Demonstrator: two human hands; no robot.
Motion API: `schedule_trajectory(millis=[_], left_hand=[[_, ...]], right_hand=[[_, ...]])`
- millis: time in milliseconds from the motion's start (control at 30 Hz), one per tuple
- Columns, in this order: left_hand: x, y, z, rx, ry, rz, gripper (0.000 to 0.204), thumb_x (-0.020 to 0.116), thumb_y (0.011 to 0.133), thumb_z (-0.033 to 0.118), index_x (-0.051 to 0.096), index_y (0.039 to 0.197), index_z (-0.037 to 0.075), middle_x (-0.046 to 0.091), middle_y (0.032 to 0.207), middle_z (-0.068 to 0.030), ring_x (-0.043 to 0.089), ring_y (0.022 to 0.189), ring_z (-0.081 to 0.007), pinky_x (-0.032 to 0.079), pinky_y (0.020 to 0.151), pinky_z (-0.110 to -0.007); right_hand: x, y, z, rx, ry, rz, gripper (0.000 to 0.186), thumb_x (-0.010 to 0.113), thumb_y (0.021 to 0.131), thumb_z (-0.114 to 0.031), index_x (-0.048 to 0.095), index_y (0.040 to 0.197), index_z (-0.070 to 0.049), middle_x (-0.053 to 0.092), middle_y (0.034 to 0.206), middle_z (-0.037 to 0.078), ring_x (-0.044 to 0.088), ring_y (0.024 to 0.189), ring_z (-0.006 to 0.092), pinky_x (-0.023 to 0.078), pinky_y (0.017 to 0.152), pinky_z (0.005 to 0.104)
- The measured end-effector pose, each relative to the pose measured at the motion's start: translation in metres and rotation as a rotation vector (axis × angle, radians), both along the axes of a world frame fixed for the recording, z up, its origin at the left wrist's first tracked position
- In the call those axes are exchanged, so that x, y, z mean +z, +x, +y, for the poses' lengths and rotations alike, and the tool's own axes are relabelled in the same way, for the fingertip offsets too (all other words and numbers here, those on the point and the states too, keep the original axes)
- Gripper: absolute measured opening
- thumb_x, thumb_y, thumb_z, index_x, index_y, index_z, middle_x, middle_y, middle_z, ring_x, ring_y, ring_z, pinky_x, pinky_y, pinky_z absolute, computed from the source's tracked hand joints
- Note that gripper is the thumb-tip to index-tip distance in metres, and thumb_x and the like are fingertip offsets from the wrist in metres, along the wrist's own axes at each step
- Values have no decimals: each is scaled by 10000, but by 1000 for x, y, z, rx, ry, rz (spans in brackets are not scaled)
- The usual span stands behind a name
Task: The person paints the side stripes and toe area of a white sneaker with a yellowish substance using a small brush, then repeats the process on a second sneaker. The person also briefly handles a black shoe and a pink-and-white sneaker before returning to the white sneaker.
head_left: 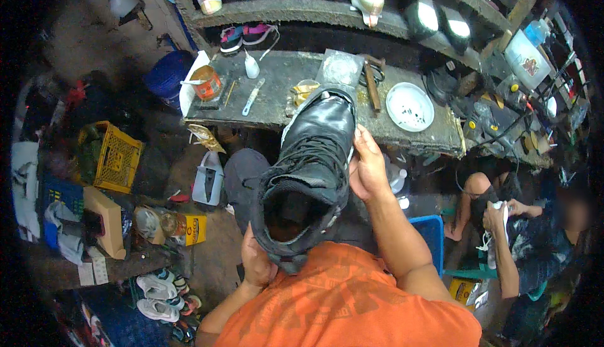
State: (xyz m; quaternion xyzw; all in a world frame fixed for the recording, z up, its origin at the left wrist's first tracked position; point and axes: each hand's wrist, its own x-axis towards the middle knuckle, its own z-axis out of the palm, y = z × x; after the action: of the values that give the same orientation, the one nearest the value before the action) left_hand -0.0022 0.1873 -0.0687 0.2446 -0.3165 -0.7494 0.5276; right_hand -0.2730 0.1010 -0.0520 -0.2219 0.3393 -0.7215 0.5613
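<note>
- Left hand (257,262) sits low by the chest — fingers curled in a grip, forearm coming up from the lower edge.
- Right hand (368,167) is raised higher, palm turned inward, fingers pressing, forearm bare and bent at the elbow.

A cramped shoe-repair workshop: a dark, worn stone counter (277,105) carries a hammer (372,83), a glue-smeared orange tin (207,83) and a white plate of small nails (409,106); pairs of sneakers (245,35) wait on the shelf behind it.
</note>
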Motion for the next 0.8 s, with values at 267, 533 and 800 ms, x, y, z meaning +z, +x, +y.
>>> schedule_trajectory(millis=[267,533,800], left_hand=[[-10,29,-50,238,-257,-40,556,626,940,61,412,1448,128,557,1386,-110,560,1267,-383,501,1032,-625],[120,55,-154,717,-570,40,629,664,907,-1,363,1453,80,524,1377,-151,592,1174,-336,560,950,-627],[276,71,-198,943,-931,244,681,682,926,32,310,1495,83,496,1408,-141,587,1204,-300,583,957,-591]], right_hand=[[62,18,-12,264,-322,7,689,461,1069,-423,138,1591,-111,367,1551,151,521,1301,332,518,991,504],[49,2,1,153,-116,196,601,610,1018,-239,330,1505,-25,492,1383,199,631,1133,307,599,877,449],[26,-45,25,2,-42,238,463,606,1011,-169,433,1397,19,557,1250,203,678,908,239,620,738,387]])
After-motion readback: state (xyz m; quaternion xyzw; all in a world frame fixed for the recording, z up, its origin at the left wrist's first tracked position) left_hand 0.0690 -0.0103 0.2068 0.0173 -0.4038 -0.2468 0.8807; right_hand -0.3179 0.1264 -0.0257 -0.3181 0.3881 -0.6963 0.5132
